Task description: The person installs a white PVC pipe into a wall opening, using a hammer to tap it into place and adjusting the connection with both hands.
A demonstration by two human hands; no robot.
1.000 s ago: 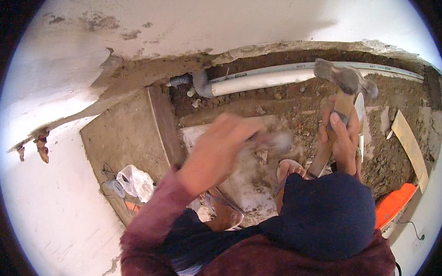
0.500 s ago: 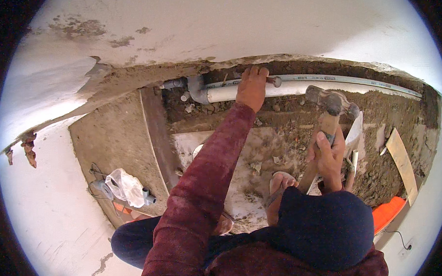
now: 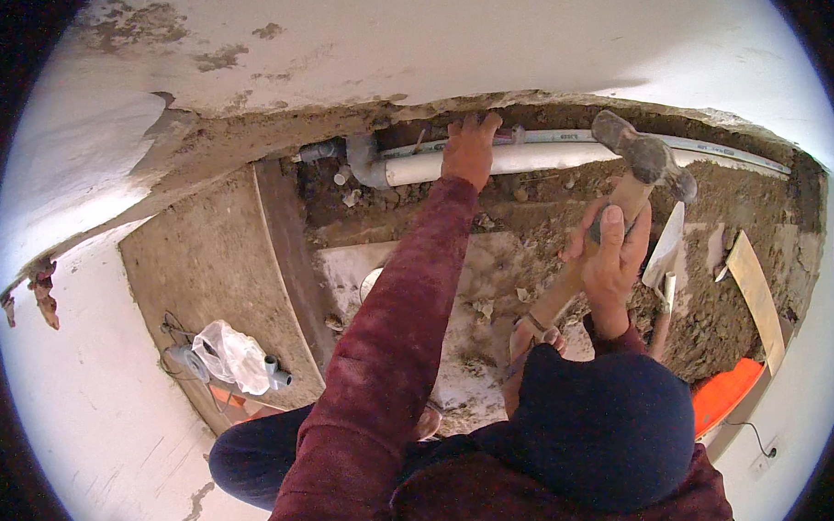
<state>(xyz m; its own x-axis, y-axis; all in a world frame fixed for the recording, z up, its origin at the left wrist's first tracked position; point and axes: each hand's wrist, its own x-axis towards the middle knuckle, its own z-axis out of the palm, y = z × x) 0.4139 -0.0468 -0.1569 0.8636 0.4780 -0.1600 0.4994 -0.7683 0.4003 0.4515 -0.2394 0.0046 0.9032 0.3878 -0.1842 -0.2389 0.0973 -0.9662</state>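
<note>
My left hand (image 3: 471,148) reaches forward to the foot of the wall. It lies flat on a white pipe (image 3: 542,157) that runs along an open trench, with the fingers spread over the pipe's top. My right hand (image 3: 610,254) is closed round the wooden handle of a hammer (image 3: 643,156). The hammer's dusty metal head is held up just right of the left hand, in front of the pipe. A thinner pipe (image 3: 707,145) runs behind the white one.
The trench floor is loose earth and rubble (image 3: 526,220). A trowel (image 3: 667,252) and a wooden strip (image 3: 756,295) lie at the right, above an orange object (image 3: 725,392). At the left are a plastic bag (image 3: 232,357) and grey fittings (image 3: 279,376).
My left hand has moved from mid-air forward onto the white pipe and stays there. The hammer remains raised in my right hand, now slightly closer to the pipe.
</note>
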